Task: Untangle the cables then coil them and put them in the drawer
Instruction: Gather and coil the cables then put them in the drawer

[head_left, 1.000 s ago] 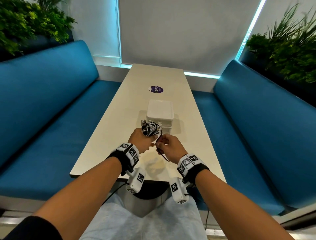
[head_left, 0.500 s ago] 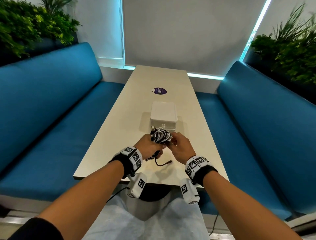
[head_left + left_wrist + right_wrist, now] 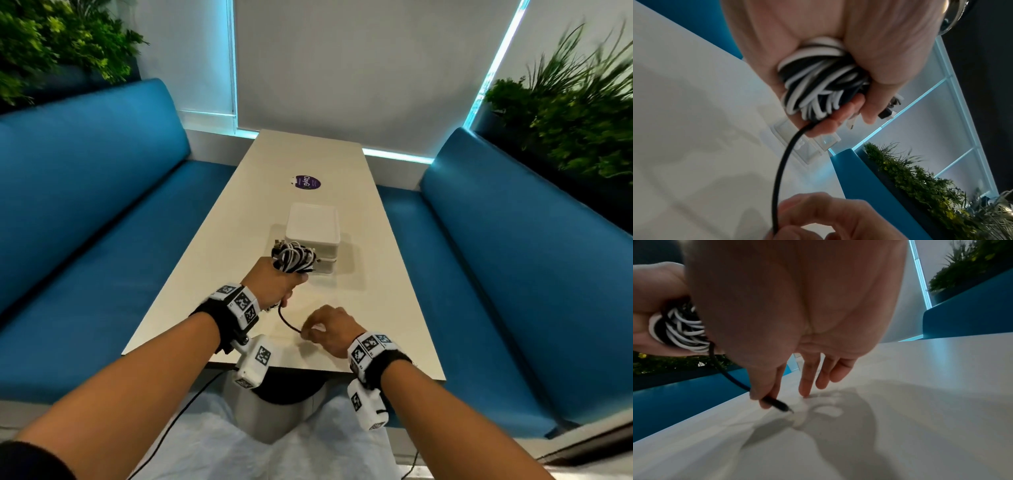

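Note:
My left hand [image 3: 279, 284] grips a coiled bundle of black and white cables [image 3: 293, 257] [image 3: 818, 84] [image 3: 682, 329], held upright just in front of the white drawer box [image 3: 313, 228]. One black cable tail [image 3: 286, 320] [image 3: 781, 170] hangs from the bundle down to my right hand [image 3: 329, 330]. Thumb and forefinger of the right hand pinch that cable near its plug end [image 3: 777, 404], close above the table [image 3: 394, 308]. The other right fingers [image 3: 809, 379] point down, one tip touching the tabletop. Loose plugs [image 3: 888, 112] stick out past my left fingers.
The long white table runs away from me between two blue benches [image 3: 85, 240] [image 3: 513, 257]. A purple round sticker [image 3: 307, 182] lies beyond the drawer box. Green plants [image 3: 575, 113] stand behind both bench backs.
My right hand has left the bundle and dropped toward me to the table, now pinching the black cable's loose end. The left hand still holds the bundle by the box.

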Demonstrator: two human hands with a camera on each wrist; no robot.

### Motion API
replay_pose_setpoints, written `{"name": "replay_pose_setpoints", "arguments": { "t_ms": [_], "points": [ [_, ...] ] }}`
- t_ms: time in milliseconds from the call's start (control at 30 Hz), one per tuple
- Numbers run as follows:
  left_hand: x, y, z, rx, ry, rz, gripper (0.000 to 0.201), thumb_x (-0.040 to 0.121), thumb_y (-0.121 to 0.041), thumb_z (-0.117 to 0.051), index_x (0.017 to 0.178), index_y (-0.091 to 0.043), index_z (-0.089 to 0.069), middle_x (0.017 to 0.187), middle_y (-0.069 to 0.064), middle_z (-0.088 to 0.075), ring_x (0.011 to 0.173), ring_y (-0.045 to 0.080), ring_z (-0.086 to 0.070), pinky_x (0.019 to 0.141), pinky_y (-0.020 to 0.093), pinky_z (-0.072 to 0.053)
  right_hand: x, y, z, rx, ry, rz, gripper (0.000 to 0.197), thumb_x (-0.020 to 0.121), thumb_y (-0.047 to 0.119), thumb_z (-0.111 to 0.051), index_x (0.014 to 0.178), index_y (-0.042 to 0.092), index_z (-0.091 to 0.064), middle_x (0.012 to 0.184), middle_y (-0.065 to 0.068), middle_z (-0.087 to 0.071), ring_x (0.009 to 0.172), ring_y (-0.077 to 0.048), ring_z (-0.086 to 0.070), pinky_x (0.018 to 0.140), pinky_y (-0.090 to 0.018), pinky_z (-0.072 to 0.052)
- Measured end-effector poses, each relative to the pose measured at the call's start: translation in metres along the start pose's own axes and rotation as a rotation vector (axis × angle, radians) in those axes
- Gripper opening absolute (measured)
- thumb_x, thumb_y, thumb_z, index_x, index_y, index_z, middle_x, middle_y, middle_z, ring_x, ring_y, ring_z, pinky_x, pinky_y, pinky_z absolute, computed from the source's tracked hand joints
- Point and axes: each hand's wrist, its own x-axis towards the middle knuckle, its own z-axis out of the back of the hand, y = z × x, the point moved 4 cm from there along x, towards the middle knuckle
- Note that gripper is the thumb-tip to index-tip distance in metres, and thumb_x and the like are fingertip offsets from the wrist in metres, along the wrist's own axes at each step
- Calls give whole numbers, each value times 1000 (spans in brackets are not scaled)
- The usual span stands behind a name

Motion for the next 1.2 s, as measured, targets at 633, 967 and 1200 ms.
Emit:
{"name": "replay_pose_setpoints", "arguments": {
  "t_ms": [633,967,1200],
  "points": [
    [-5,19,-8,728,162,6,22,60,-28,-75,80,-21,-69,74,-1,-70,71,21,-65,64,29,-54,0,4,26,702,17,-3,14,93,3,-58,105,7,-52,87,-8,-71,70,-19,-67,65,-27,-55],
    [-16,5,-16,1412,228,-335,21,87,-28,-57,105,-19,-55,95,6,-62,80,29,-60,64,32,-40,0,-4,49,679,33,-48,41,93,-11,-37,121,12,-55,103,-9,-70,96,-25,-63,83,-36,-50],
    [-28,-6,-29,1607,261,-613,27,88,-16,-53,114,-14,-51,98,9,-66,81,35,-63,63,33,-37,5,38,77,349,101,96,47,85,69,-54,113,32,-65,120,10,-63,114,-11,-56,104,-34,-38]
  ]
}}
